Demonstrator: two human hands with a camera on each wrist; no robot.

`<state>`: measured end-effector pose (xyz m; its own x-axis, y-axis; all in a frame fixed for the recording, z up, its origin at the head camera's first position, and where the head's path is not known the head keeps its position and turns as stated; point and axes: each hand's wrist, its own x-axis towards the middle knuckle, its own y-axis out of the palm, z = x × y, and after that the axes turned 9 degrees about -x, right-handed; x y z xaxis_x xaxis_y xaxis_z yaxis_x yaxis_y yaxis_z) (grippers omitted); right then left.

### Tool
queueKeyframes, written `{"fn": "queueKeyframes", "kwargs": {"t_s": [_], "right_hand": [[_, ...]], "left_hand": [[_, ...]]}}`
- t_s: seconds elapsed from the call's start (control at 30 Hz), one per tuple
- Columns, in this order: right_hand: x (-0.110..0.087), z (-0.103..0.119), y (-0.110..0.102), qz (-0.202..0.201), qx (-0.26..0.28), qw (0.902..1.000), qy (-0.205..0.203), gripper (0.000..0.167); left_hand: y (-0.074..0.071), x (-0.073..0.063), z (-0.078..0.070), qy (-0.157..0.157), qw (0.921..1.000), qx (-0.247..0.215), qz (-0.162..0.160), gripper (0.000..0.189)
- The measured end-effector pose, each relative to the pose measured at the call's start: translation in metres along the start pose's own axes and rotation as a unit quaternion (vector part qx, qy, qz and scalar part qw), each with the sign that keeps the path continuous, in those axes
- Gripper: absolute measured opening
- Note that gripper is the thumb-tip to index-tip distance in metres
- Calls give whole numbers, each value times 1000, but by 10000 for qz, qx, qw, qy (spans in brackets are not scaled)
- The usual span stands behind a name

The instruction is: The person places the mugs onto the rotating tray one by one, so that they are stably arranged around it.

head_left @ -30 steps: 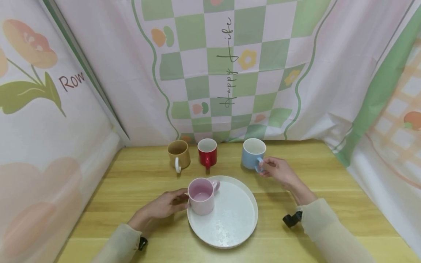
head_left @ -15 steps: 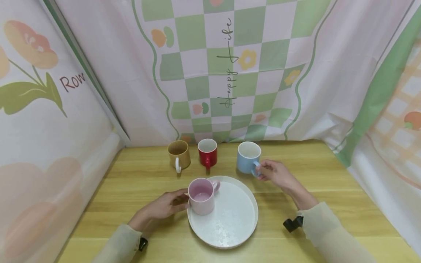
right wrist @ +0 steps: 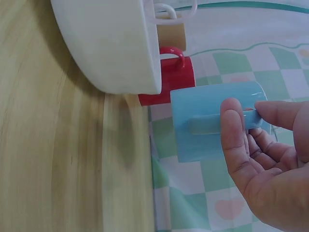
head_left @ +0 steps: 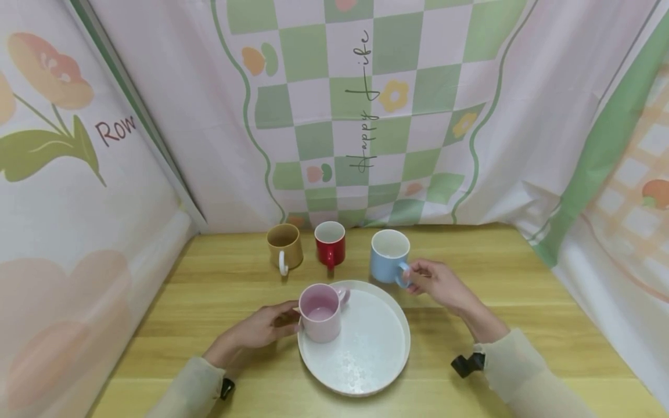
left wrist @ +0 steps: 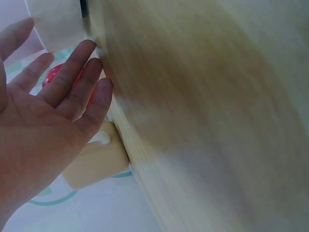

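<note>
My right hand (head_left: 438, 283) pinches the handle of a light blue mug (head_left: 388, 261) between thumb and fingers. In the right wrist view the blue mug (right wrist: 212, 142) hangs clear of the tabletop. A pink mug (head_left: 321, 326) stands upright on the left part of a round white tray (head_left: 371, 360), its handle pointing to the back right. Beside that mug's left side is my left hand (head_left: 261, 326), fingertips at or very near its wall; whether they touch cannot be told. The left wrist view shows this hand (left wrist: 53, 111) with its fingers loosely extended.
Behind the tray, a red mug (head_left: 330, 241) and a mustard mug (head_left: 287, 242) with a white handle stand on the wooden table (head_left: 219, 284). A patterned cloth (head_left: 350, 133) hangs along the table's back edge, with more cloth at both sides.
The blue mug has moved left and toward the tray in my right hand. My left hand, the pink mug and the tray have stayed in place.
</note>
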<state>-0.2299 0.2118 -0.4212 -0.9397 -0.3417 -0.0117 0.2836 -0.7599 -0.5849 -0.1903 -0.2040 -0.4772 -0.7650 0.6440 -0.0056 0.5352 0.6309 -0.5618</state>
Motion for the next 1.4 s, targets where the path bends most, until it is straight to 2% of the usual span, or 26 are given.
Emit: {"fn": "queueKeyframes", "kwargs": {"t_s": [0.87, 1.23, 1.4], "right_hand": [[-19, 15, 8, 546, -81, 9959, -712, 17], [-26, 14, 9, 937, -154, 9930, -695, 19], [-28, 13, 10, 1047, -246, 9909, -810, 18]], "left_hand": [[1, 0, 3, -33, 10000, -28, -32, 53], [1, 0, 4, 7, 10000, -3, -10, 53], [0, 0, 3, 19, 10000, 25, 6, 53]]}}
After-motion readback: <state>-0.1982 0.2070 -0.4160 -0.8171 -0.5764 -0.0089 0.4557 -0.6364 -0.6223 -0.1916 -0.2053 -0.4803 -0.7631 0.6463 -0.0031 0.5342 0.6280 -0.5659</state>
